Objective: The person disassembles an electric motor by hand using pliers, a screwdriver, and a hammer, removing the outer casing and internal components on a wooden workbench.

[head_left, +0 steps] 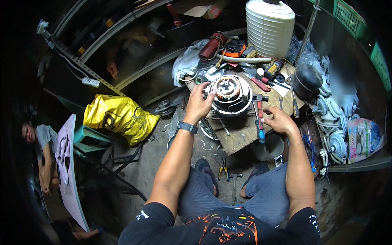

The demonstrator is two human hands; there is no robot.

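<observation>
A round electric motor (228,92) with copper windings and a white rim stands on a wooden board (241,139). My left hand (199,104) grips the motor's left edge, thumb on the near side and fingers farther up. Just right of the motor lies a hammer (260,116) with a red and blue handle. Beside that handle is my right hand (279,121), thumb and forefinger apart, holding nothing that I can see. A thin screwdriver-like tool lies partly hidden along the hammer.
Pliers (223,169) and another hammer (234,188) lie on the floor between my feet. A white ribbed jug (270,30) stands behind the board. Fan parts (337,143) pile up at the right. A yellow bag (118,116) and a seated person (47,147) are at left.
</observation>
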